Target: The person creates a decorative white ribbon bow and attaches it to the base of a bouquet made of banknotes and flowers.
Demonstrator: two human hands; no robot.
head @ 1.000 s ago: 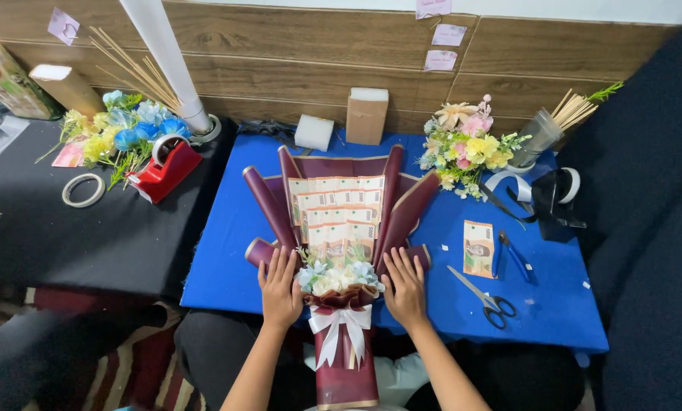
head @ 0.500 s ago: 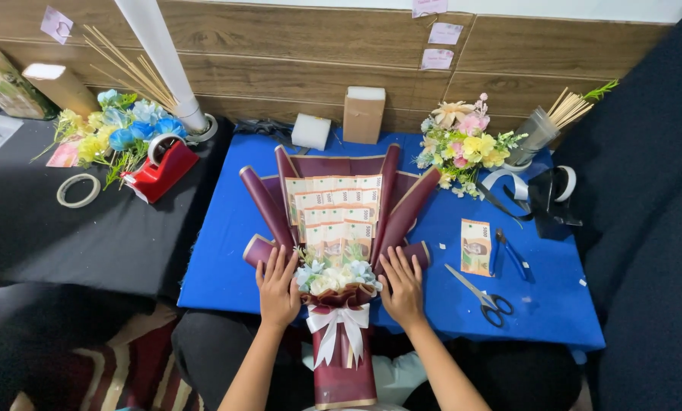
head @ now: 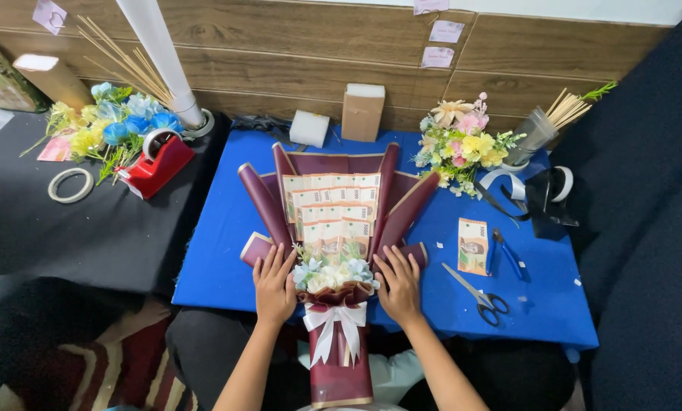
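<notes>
Money bouquet (head: 333, 228) at centre frame, flat on a blue table (head: 219, 236): rows of banknotes fanned inside maroon wrapping with gold edging, small pale blue and cream flowers below the notes, white ribbon bow (head: 337, 323) tied at the neck, maroon handle running down to the bottom edge of the frame.

Left hand (head: 274, 285) just left of the flower cluster, open and flat, fingers spread, palm down on the wrapping. Right hand (head: 399, 285) just right of the cluster, likewise open and flat, fingers spread on the wrapping. Nothing gripped by either hand.

Right of the bouquet, on the blue surface: loose banknote (head: 473, 246), blue pen (head: 508, 255) beside it, scissors (head: 478, 293) below both. Upper right: artificial flower bunch (head: 462, 144) in yellow, pink and cream, with black and white ribbon (head: 535, 194) near it.

At the top of the table, against the wooden wall: white foam block (head: 309, 128) and small brown box (head: 362, 112).

Left side, on a black surface: red tape dispenser (head: 157, 164), blue and yellow flowers (head: 109, 129), loose tape ring (head: 71, 185), bamboo sticks (head: 120, 65) and a white roll (head: 162, 61) leaning upward.
</notes>
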